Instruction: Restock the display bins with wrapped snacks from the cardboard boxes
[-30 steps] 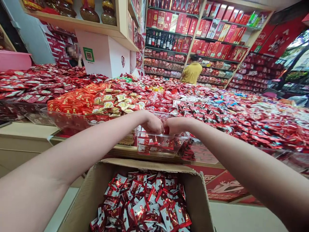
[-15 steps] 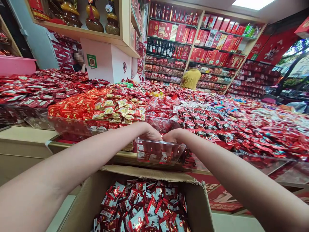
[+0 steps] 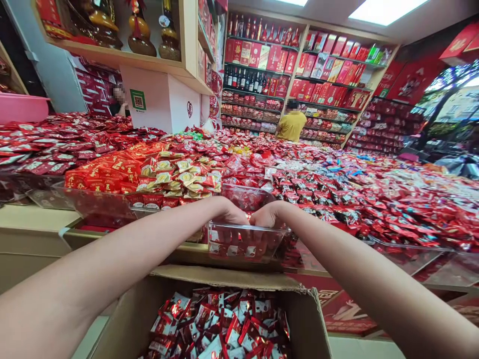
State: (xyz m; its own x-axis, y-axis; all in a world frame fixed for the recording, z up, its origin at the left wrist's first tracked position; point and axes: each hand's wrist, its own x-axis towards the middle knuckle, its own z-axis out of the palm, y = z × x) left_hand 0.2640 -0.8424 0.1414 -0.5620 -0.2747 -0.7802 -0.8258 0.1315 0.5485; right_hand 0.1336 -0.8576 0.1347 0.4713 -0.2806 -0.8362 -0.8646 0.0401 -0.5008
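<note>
My left hand and my right hand are both down inside a clear plastic bin at the counter's front edge. Their wrists are bent, and the hands are close together. The fingers point down and show only dimly through the bin's glossy front wall, so their grip is unclear. Low behind that wall lies a row of red and white wrapped candies, near my left fingertips. Below the bin, an open cardboard box holds many loose red and white wrapped candies.
Gold-and-red durian packets and orange-red packets are heaped left of the bin. Dark red wrapped candies fill the area to the right. A person in a yellow top is by the back shelves; another person is at far left.
The view has shifted slightly, so the counter and box appear a little lower and the shelves further left. Both hands stay inside the clear bin, now slightly closer together.
</note>
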